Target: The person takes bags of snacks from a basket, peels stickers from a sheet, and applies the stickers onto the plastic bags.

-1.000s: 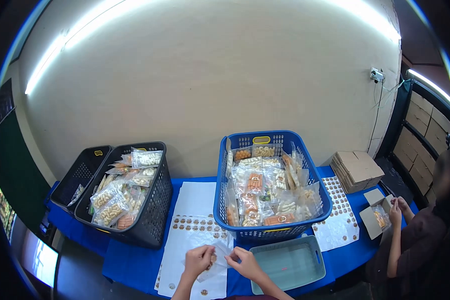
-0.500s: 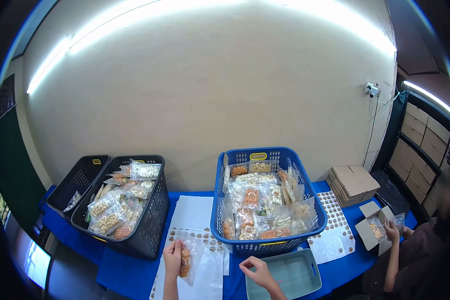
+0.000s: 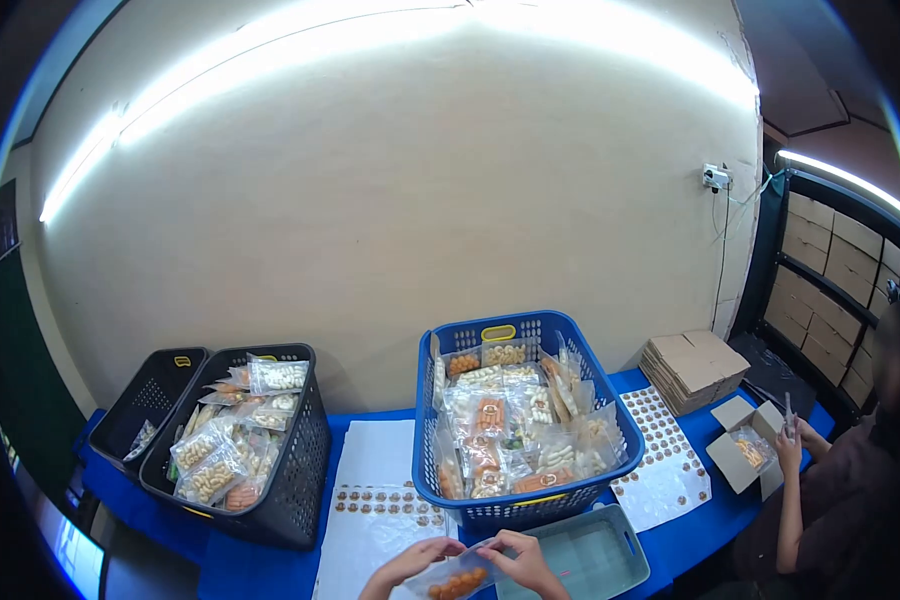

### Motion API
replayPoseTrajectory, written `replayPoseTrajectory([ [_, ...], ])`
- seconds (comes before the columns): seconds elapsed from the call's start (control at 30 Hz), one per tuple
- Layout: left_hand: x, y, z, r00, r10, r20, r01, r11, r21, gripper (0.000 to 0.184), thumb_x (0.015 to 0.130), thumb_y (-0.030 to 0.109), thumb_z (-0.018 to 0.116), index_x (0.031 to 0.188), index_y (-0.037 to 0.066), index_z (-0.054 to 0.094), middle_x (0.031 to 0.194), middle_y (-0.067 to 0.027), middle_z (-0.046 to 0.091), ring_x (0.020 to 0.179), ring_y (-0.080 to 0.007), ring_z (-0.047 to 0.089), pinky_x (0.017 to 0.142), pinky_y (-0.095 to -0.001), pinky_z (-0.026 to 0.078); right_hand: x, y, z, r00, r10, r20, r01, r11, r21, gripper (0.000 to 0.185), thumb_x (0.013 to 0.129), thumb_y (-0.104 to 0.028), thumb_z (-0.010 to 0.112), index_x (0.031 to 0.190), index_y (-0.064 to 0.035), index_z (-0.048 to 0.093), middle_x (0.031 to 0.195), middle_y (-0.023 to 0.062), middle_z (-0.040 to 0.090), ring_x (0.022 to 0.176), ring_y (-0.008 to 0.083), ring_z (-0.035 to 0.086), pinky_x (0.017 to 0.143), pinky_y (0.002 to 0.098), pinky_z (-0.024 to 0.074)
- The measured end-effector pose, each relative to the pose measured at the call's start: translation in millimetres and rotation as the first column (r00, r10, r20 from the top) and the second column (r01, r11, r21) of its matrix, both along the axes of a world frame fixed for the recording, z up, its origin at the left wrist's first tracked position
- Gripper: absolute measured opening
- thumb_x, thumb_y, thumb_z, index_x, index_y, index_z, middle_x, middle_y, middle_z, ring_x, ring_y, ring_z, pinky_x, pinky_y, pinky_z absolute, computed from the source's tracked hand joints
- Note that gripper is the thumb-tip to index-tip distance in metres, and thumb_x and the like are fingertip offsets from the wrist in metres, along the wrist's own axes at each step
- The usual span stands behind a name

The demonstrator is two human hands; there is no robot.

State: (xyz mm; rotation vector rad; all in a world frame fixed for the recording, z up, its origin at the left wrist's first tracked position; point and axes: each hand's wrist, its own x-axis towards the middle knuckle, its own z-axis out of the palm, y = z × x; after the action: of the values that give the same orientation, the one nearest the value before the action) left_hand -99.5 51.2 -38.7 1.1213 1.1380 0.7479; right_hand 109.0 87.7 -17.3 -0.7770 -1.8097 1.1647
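Note:
Low in the view, my left hand (image 3: 422, 557) and my right hand (image 3: 520, 560) hold a clear bag (image 3: 457, 580) with round orange pieces inside. The left fingers are closed on its upper left edge, and the right fingers pinch its upper right corner. Under and behind my left hand lies a white sticker sheet (image 3: 388, 507) with rows of small round brown stickers. Just beyond my hands stands a blue basket (image 3: 530, 512) full of packed clear bags. A grey-green tray (image 3: 595, 555) lies beside my right hand.
Left stand a black basket (image 3: 300, 470) of filled bags and another black basket (image 3: 120, 420) holding a small bag. At right are a second sticker sheet (image 3: 670, 470), flattened cartons (image 3: 695, 370) and an open carton (image 3: 735, 465). A co-worker (image 3: 820, 500) holds a clear packet.
The bag has moved from my left hand alone into both hands, lower and further right. My right hand has closed on its corner. The co-worker's packet is now raised, and the view has tilted up.

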Motion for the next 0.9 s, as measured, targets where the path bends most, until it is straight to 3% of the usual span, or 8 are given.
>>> replayPoseTrajectory([
  [0.17, 23, -10, 27, 0.977, -0.03, -0.211, 0.095, 0.947, 0.306, 0.023, 0.086, 0.018, 0.048, 0.1, 0.002, 0.057, 0.095, -0.0066, 0.06, 0.089, -0.0127, 0.054, 0.079, -0.0265, 0.042, 4, -9, -9, 0.998, -0.057, -0.012, 0.056, 0.998, -0.018, 0.014, 0.073, -0.011, 0.064, 0.071, 0.0015, 0.058, 0.063, 0.006, 0.055, 0.056, 0.0111, 0.051, 0.054, 0.0245, 0.0405],
  [0.27, 38, -8, 21, 0.917, 0.218, -0.333, -0.073, 0.914, 0.399, 0.013, 0.08, 0.01, 0.055, 0.086, 0.001, 0.061, 0.08, -0.0056, 0.062, 0.076, -0.0124, 0.057, 0.07, -0.0248, 0.044, -4, -15, -10, 0.993, -0.101, -0.068, 0.098, 0.994, -0.048, 0.016, 0.073, -0.012, 0.064, 0.069, 0.0018, 0.056, 0.06, 0.0053, 0.053, 0.055, 0.0103, 0.048, 0.053, 0.0244, 0.0391],
  [0.4, 43, -9, 21, 0.832, 0.519, -0.197, -0.242, 0.659, 0.712, 0.011, 0.079, 0.009, 0.055, 0.076, 0.0, 0.061, 0.068, -0.0064, 0.06, 0.061, -0.0128, 0.057, 0.057, -0.0243, 0.044, -11, -18, -15, 0.989, -0.118, -0.09, 0.109, 0.989, -0.101, 0.02, 0.075, -0.016, 0.064, 0.07, 0.0017, 0.056, 0.06, 0.0056, 0.053, 0.055, 0.0092, 0.047, 0.052, 0.0246, 0.0386],
  [0.47, 27, -7, 26, 0.756, 0.642, -0.126, -0.44, 0.642, 0.628, 0.013, 0.08, 0.009, 0.056, 0.074, -0.001, 0.06, 0.066, -0.0071, 0.06, 0.06, -0.013, 0.056, 0.056, -0.0243, 0.044, -10, -22, 1, 0.996, -0.068, -0.06, 0.061, 0.993, -0.101, 0.021, 0.075, -0.017, 0.064, 0.07, 0.0018, 0.056, 0.059, 0.0056, 0.053, 0.054, 0.0096, 0.047, 0.052, 0.0249, 0.0386],
  [0.67, 10, -8, 39, 0.63, 0.774, -0.069, -0.411, 0.407, 0.816, 0.016, 0.081, 0.009, 0.056, 0.069, -0.001, 0.058, 0.062, -0.0042, 0.057, 0.057, -0.0099, 0.053, 0.054, -0.0224, 0.042, -18, -31, -3, 0.999, 0.032, -0.005, -0.033, 0.999, -0.033, 0.022, 0.076, -0.018, 0.063, 0.072, 0.0018, 0.055, 0.063, 0.0057, 0.055, 0.057, 0.0108, 0.05, 0.057, 0.023, 0.0405],
  [0.73, -3, -5, 40, 0.523, 0.774, 0.357, -0.803, 0.306, 0.512, 0.024, 0.089, 0.017, 0.046, 0.069, 0.006, 0.046, 0.061, 0.0038, 0.042, 0.055, -0.0044, 0.039, 0.052, -0.0182, 0.034, -17, -29, -11, 0.999, 0.044, 0.002, -0.043, 0.993, -0.106, 0.02, 0.077, -0.017, 0.062, 0.071, 0.0011, 0.056, 0.062, 0.0037, 0.055, 0.058, 0.0099, 0.051, 0.057, 0.0224, 0.0404],
  [0.8, -25, -10, 53, 0.393, 0.792, 0.467, -0.883, 0.184, 0.431, 0.027, 0.091, 0.022, 0.041, 0.068, 0.009, 0.041, 0.062, 0.006, 0.035, 0.057, -0.0027, 0.032, 0.054, -0.0169, 0.03, -13, -31, -24, 0.998, 0.052, -0.023, -0.057, 0.96, -0.276, 0.018, 0.077, -0.015, 0.062, 0.068, -0.0001, 0.057, 0.06, 0.0005, 0.054, 0.059, 0.0082, 0.05, 0.056, 0.0219, 0.04],
  [0.9, -31, -21, 53, 0.295, 0.745, 0.598, -0.952, 0.179, 0.247, 0.026, 0.091, 0.02, 0.04, 0.067, 0.011, 0.04, 0.064, 0.0059, 0.034, 0.06, -0.0023, 0.031, 0.055, -0.0177, 0.028, -20, -42, -32, 0.99, 0.139, -0.023, -0.14, 0.955, -0.263, 0.034, 0.074, -0.017, 0.067, 0.1, -0.0031, 0.051, 0.091, 0.0056, 0.056, 0.078, 0.0123, 0.055, 0.069, 0.0243, 0.0426],
])
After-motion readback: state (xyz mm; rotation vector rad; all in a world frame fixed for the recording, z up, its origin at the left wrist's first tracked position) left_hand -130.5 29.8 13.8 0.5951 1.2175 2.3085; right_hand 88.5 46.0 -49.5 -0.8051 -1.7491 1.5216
